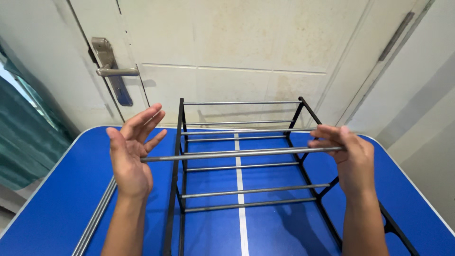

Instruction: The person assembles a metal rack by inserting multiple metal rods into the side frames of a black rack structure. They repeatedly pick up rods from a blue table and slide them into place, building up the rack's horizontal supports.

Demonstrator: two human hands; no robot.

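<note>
Above the black rack frame [246,156] on the blue table [61,199], a loose metal rod [241,153] is held level, lined up with the frame's side rails. Right hand [350,163] pinches one end; left hand [132,154] is spread flat, its palm bracing the other. Spare rods [95,218] lie left of the frame; no containers appear.

You face a stained cream door [237,42]; its metal lever handle [116,72] sits left, teal curtain [23,137] further left, blue table [57,199] below it.
</note>
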